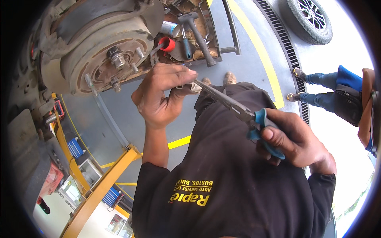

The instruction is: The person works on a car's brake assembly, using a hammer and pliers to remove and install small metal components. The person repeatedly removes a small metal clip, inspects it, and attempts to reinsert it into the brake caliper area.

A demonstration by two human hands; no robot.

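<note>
My right hand (299,139) is wrapped round the teal handles of a pair of long-nose pliers (234,105). The long jaws slant up and left, reaching the fingertips of my left hand (160,93). There, thumb and fingers pinch a small shiny bent metal piece (195,87), and the plier tips meet it. Fingers partly cover this piece, so its full shape is hidden. Left of and beyond my left hand is a dusty wheel hub (131,47) with bare studs and a nut at its centre.
Beyond my hands, a tool tray (217,23) holds a hammer (198,35), a teal-handled screwdriver (186,45), a red cup (167,44) and a can (170,28). A yellow lift arm (99,190) stands lower left. A wheel (309,20) lies far right, near another person (343,93).
</note>
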